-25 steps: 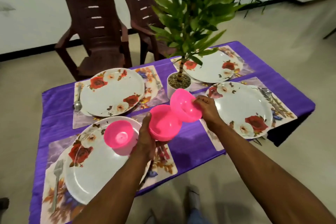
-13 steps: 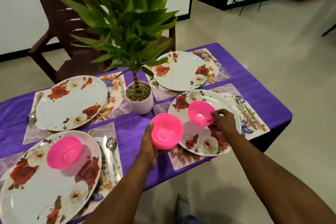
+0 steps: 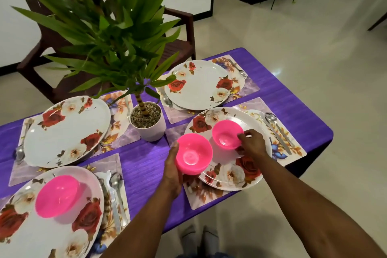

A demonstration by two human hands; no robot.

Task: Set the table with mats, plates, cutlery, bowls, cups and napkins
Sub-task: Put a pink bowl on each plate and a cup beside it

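Left of the white round pot with a green leafy plant (image 3: 148, 123), one shiny pink plastic bowl (image 3: 57, 199) sits on a white floral round plate (image 3: 69, 226). Right of the pot, the left hand (image 3: 172, 170) curls its fingers around a stack of pink plastic bowls (image 3: 193, 156). Further right of the pot, the right hand (image 3: 252, 142) pinches the rim of another pink bowl (image 3: 227, 137), which rests on a second floral plate (image 3: 230, 174).

No writing, label, brand, number or sign can be read anywhere in the view. The floral plates (image 3: 196, 84), pink bowls (image 3: 227, 134) and place mats (image 3: 249, 88) carry only pictures of flowers.
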